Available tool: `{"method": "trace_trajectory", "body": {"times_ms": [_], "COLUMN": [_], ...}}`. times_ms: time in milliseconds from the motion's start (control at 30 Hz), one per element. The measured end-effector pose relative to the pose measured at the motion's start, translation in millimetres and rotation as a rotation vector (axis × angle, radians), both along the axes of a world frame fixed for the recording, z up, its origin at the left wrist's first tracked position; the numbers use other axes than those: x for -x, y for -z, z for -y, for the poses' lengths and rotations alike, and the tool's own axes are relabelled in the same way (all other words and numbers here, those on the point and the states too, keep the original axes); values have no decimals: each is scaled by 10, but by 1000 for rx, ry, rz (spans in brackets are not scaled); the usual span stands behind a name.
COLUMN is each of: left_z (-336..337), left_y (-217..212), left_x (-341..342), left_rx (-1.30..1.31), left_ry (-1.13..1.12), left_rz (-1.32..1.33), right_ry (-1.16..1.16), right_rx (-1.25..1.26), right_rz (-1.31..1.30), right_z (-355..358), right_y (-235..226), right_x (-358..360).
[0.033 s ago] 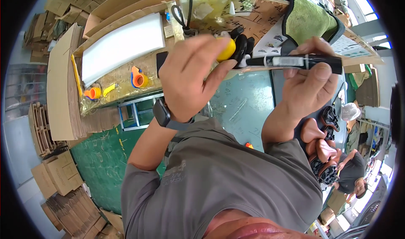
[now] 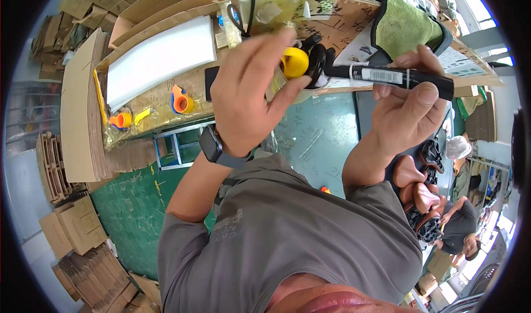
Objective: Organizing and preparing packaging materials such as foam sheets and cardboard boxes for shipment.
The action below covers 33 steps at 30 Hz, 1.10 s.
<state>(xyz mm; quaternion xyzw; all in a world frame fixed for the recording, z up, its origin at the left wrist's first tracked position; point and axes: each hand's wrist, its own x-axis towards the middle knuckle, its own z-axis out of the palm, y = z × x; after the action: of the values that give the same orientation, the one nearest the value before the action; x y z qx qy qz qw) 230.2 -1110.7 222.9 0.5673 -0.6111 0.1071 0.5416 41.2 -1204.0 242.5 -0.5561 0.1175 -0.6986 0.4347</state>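
Observation:
My left hand (image 2: 249,92) is raised in front of me, with a dark smartwatch (image 2: 215,147) on its wrist. Its fingers are closed on a yellow round part (image 2: 295,63) with black pieces attached, and a clear plastic bag seems to hang with it. My right hand (image 2: 406,114) grips a long black rod (image 2: 387,76) with a white label, held level. The rod's left end meets the black pieces beside the yellow part. Both hands hover above the edge of a cardboard-topped workbench (image 2: 343,34).
On the bench lie a white foam sheet (image 2: 160,56), two orange tape dispensers (image 2: 180,100), a green cloth (image 2: 406,25) and printed sheets. Brown saddles (image 2: 412,175) are stacked at the right, near two other people (image 2: 459,230). Cardboard stacks (image 2: 83,108) stand left on the green floor (image 2: 127,202).

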Motion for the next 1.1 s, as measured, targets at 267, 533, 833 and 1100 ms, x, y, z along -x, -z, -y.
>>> {"method": "trace_trajectory", "body": {"times_ms": [267,533,833,1100], "left_z": [-3,-117,-1314,-3313], "left_y": [-77,43,1078,3034], "left_x": [-195,-406,-720,-1942], "left_rx": [-51,40,-283,-1446], "left_ry": [150,271,315,-79], "left_rz": [-103,-195,39,-108], "right_ry": [83,284,645,-443], "right_rx": [122,440,542,-140], "right_rz": [-465,-899,-994,-1142], "right_z": [-151,-292,-819,-1702], "right_y": [-41,33,571,1171], "right_x": [-309,-388,-370,-1016]}}
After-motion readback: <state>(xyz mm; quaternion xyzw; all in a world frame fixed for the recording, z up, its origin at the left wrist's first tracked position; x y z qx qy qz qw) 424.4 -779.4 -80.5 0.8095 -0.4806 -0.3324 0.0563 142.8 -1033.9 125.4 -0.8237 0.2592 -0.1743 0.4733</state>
